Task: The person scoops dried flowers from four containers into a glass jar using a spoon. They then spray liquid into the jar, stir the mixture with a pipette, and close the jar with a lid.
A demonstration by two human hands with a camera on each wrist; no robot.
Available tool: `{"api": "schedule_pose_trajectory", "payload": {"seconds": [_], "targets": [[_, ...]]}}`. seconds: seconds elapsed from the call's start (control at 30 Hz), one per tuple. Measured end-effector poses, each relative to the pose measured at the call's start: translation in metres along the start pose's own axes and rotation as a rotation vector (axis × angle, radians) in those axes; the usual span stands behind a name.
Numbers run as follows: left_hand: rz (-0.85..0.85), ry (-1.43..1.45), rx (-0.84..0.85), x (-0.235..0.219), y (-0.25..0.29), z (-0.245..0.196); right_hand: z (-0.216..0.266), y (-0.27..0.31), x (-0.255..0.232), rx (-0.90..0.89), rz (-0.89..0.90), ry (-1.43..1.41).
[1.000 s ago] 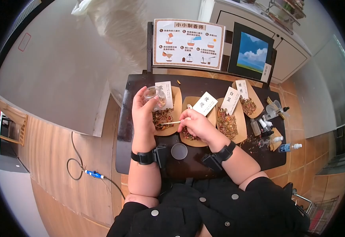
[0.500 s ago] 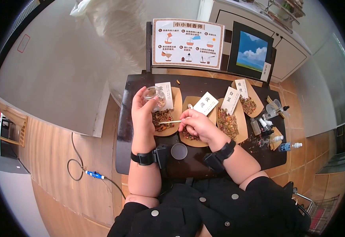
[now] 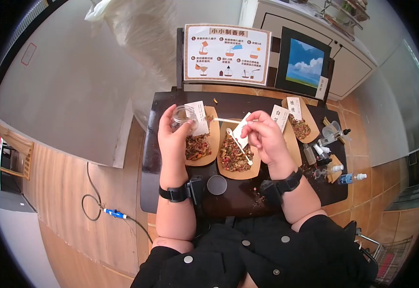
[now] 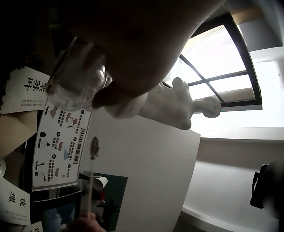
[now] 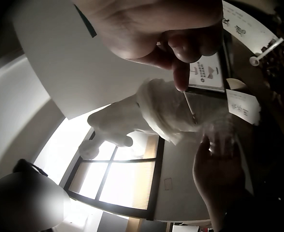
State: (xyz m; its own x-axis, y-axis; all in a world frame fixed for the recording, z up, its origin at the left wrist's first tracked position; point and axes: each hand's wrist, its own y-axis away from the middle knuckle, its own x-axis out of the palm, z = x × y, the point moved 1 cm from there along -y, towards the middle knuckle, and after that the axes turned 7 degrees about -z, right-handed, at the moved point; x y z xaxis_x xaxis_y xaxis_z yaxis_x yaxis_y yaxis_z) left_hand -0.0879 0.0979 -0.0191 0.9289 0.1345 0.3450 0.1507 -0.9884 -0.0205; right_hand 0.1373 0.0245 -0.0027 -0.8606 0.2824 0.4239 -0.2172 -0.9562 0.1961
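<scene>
My left hand (image 3: 172, 137) holds a clear glass jar (image 3: 184, 116) above the left paper tray (image 3: 214, 139), fingers and thumb around its sides. In my right hand (image 3: 267, 137), thumb and fingers pinch the handle of a slim white spoon (image 3: 226, 120). Its head points left, a short way from the jar. Dark dried bits (image 4: 94, 147) sit on the spoon's head in the left wrist view. A second white spoon (image 3: 238, 145) lies across the dried mix in the middle tray (image 3: 223, 127).
To the right, more trays of dried plant bits carry labels (image 3: 280, 117). Small bottles (image 3: 346, 178) and droppers crowd the table's right side. A round clear lid (image 3: 216, 185) lies near the front edge. Behind stand an instruction board (image 3: 227, 54) and a framed picture (image 3: 303, 61).
My right hand has lifted the spoon out of the left tray's mix and moved up and right. The middle tray and its resting spoon now show. The left hand with the jar has barely moved.
</scene>
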Motion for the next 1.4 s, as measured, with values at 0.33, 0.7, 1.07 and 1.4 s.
{"api": "schedule_pose_trajectory", "payload": {"seconds": [0.33,0.7,1.07,1.4], "targets": [[0.356,-0.023,-0.029,0.005,0.003,0.008,0.011,0.038,0.034,-0.632,0.073,0.85],[-0.002,0.01,-0.044,-0.009,-0.01,0.015,-0.017,0.024,0.02,-0.34,0.062,1.111],[0.053,0.031,-0.14,-0.004,-0.005,0.01,-0.048,0.014,0.021,0.052,0.225,0.697],[0.064,0.014,-0.128,-0.005,-0.006,0.013,-0.056,0.003,0.014,0.267,0.16,0.423]]}}
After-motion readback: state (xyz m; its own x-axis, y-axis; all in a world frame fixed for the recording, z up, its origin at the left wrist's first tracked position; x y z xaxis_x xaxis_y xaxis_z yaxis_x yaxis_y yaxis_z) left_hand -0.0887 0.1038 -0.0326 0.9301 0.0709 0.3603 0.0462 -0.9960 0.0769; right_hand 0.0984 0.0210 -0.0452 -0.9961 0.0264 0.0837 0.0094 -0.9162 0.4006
